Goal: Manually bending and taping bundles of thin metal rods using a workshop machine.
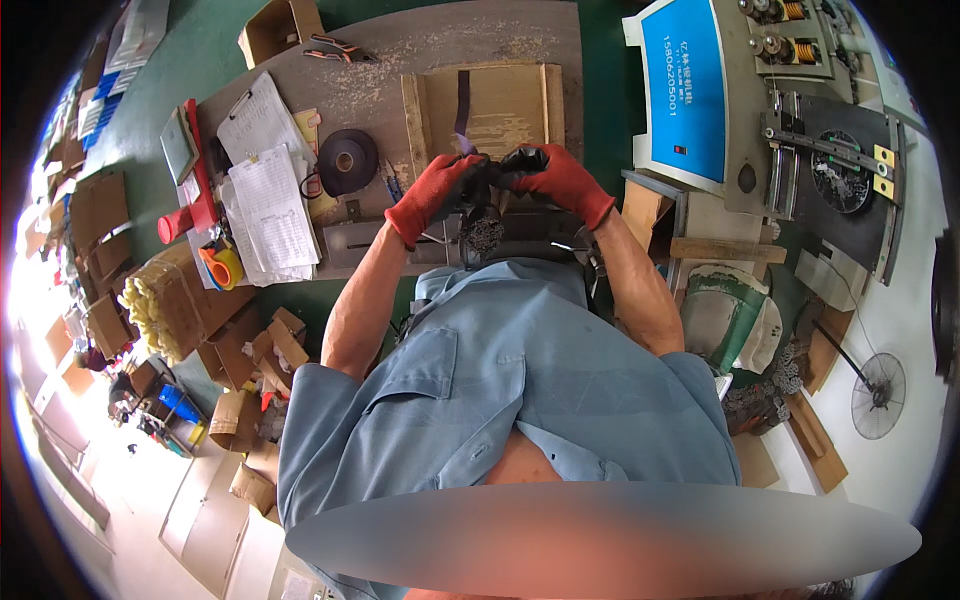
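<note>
Worn grey counter (520,40) on a green floor (200,60), workshop room, cardboard boxes (245,345) piled along the person's left side. Shallow wooden tray (500,105) sits mid-counter with a dark strap (462,100) hanging over its far edge. Both hands in red gloves, raised just in front of the tray: left hand (432,193) and right hand (562,178) each clenched around a small black part (505,172) between them (exact shape too dark to tell). A black roll of tape (347,160) lies just left of the hands, next to stacked paper sheets (268,185) and a clipboard. Red tube (185,220) and a yellow-orange tape dispenser (222,262) sit near the counter's left edge. Right side: machine with a blue panel (690,85) and wire spools, well apart from the hands. Floor fan (878,395) at lower right.
</note>
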